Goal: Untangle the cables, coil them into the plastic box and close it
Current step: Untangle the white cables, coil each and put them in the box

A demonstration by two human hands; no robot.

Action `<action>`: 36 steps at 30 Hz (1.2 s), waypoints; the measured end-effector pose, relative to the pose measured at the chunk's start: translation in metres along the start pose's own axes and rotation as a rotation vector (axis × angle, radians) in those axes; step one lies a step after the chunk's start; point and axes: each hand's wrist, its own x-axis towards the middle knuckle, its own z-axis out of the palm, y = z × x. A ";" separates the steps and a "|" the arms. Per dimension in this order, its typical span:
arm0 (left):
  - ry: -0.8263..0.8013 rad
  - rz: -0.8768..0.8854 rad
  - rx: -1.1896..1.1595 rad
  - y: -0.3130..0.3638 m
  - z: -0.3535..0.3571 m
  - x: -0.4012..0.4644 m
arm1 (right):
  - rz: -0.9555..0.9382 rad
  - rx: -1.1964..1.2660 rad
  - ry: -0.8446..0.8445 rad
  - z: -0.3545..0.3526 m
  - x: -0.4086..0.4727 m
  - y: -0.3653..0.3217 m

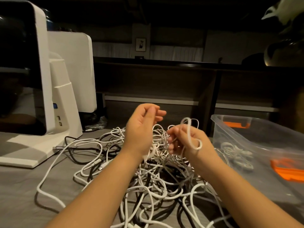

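Over the tangled cables (148, 170) mid-counter, right hand (189, 142) pinches a white loop (190, 134) lifted clear to free it, left hand (141, 127) curls around another strand, plastic box (256, 145) waiting at the right edge.

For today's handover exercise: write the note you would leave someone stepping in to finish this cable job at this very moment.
Left hand: raised over the pile, fingers curled; grip unclear.
Right hand: grips a white cable loop wound round its fingers.
Tangled cables: heaped on the grey surface.
Plastic box: open at right, some white cable already inside.
Left: finish this coil, box it, untangle the rest, close the box.
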 end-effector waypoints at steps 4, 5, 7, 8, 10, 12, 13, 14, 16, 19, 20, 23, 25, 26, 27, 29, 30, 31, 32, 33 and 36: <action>0.102 -0.036 0.242 -0.007 -0.019 0.011 | -0.122 0.272 0.153 -0.010 0.007 -0.002; 0.094 -0.081 0.256 -0.008 -0.020 0.011 | -0.143 0.297 0.193 -0.012 0.008 -0.003; 0.010 -0.165 0.273 -0.008 -0.021 0.011 | -0.174 0.336 0.262 -0.015 0.009 -0.008; -0.057 -0.187 0.309 -0.010 -0.021 0.011 | -0.184 0.369 0.290 -0.016 0.009 -0.010; -0.212 -0.191 0.479 -0.013 -0.022 0.009 | -0.194 0.446 0.324 -0.019 0.009 -0.014; -0.304 -0.175 0.603 -0.013 -0.021 0.006 | -0.182 0.493 0.329 -0.020 0.008 -0.016; -0.310 -0.175 0.610 -0.011 -0.020 0.005 | -0.166 0.503 0.326 -0.020 0.008 -0.017; -0.301 -0.178 0.607 -0.011 -0.019 0.005 | -0.146 0.512 0.321 -0.019 0.008 -0.016; -0.317 -0.204 0.544 -0.008 -0.018 0.005 | -0.115 0.531 0.318 -0.018 0.009 -0.015; -0.406 -0.371 0.203 0.001 -0.014 0.003 | -0.103 0.548 0.317 -0.017 0.009 -0.015; -0.426 -0.441 0.070 0.005 -0.012 0.001 | -0.109 0.556 0.311 -0.017 0.009 -0.015; -0.460 -0.547 -0.077 0.008 -0.011 -0.001 | -0.120 0.590 0.297 -0.017 0.009 -0.014; -0.419 -0.554 -0.141 0.006 -0.008 -0.002 | -0.106 0.590 0.299 -0.017 0.010 -0.014; -0.327 -0.568 -0.242 0.007 -0.006 -0.001 | -0.092 0.571 0.305 -0.017 0.010 -0.013; -0.209 -0.581 -0.365 0.007 -0.005 0.001 | -0.073 0.533 0.317 -0.018 0.010 -0.012; 0.018 -0.543 -0.500 0.007 -0.006 0.005 | -0.033 0.379 0.360 -0.020 0.010 -0.009; 0.112 -0.514 -0.498 0.006 -0.007 0.007 | -0.014 0.280 0.377 -0.021 0.010 -0.008; 0.189 -0.484 -0.476 0.005 -0.008 0.008 | 0.006 0.190 0.382 -0.021 0.010 -0.007; 0.251 -0.464 -0.455 0.003 -0.009 0.009 | 0.024 0.117 0.376 -0.020 0.010 -0.007; 0.302 -0.453 -0.456 0.001 -0.009 0.010 | 0.039 0.051 0.361 -0.018 0.010 -0.006; 0.358 -0.476 -0.648 0.000 -0.006 0.010 | 0.069 -0.144 0.308 -0.014 0.011 -0.004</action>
